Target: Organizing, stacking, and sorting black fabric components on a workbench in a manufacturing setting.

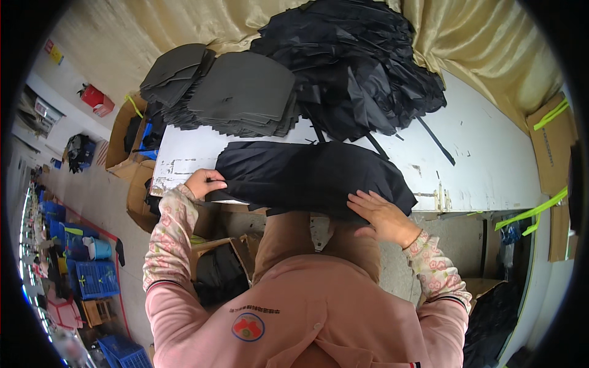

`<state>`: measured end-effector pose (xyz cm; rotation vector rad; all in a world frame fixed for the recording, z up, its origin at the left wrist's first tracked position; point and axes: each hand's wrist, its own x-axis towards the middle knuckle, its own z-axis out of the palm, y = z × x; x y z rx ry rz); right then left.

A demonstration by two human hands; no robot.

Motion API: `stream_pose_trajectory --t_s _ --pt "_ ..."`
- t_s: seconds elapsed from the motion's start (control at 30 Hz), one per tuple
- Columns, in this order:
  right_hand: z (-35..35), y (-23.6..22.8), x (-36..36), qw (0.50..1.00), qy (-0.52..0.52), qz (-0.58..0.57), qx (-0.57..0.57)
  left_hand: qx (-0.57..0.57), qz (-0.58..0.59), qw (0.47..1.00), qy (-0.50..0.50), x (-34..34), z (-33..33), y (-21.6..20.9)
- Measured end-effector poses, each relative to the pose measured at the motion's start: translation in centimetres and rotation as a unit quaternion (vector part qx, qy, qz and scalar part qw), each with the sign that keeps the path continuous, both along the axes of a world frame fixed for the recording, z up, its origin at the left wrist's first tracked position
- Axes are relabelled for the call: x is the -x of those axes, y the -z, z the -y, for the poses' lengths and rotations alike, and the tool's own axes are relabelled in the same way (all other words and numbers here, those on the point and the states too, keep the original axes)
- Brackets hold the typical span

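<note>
A wide piece of black fabric (307,175) lies along the near edge of the white table (485,147), its lower side reaching the edge over my lap. At its left corner my left hand (205,183) is closed, thumb and fingers pinching the fabric. My right hand (381,216) rests flat on the fabric's right part, fingers spread and pointing left. Just beyond the fabric stand stacks of dark grey curved panels (242,89). A large heap of black fabric pieces (350,61) is piled next to them, toward the back.
Loose black strips (437,142) lie on the table's right side. Cardboard boxes (126,138) stand at the left table end, and another open box (221,270) with dark pieces sits below. Gold curtains (485,37) hang behind. Blue crates (97,279) line the floor far left.
</note>
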<state>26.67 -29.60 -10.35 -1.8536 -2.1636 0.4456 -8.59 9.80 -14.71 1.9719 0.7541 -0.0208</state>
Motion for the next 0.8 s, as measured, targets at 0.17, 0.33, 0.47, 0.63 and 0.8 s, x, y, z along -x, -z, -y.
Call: stream_pose_trajectory --t_s 0.17,0.33,0.47,0.63,0.8 --pt "0.2 0.2 -0.1 1.0 0.005 -0.007 0.024 -0.006 -0.036 0.998 -0.045 2.9 -4.2 0.0" --pt "-1.5 -1.7 -1.1 0.996 0.027 -0.086 0.025 0.014 0.063 0.994 -0.085 -0.5 -0.6 -7.7" --pt "-7.1 -6.6 0.7 0.966 0.053 -0.243 -0.068 -0.031 0.212 0.977 0.021 -5.7 7.0 -14.7" --pt "-13.1 -8.0 6.8 0.775 -0.005 -0.632 0.015 0.002 0.303 0.944 0.131 -12.3 13.6 -16.7" --pt "-12.6 -6.4 5.5 0.805 0.085 -0.587 -0.019 -0.455 0.149 0.877 0.038 -10.5 5.1 -18.1"
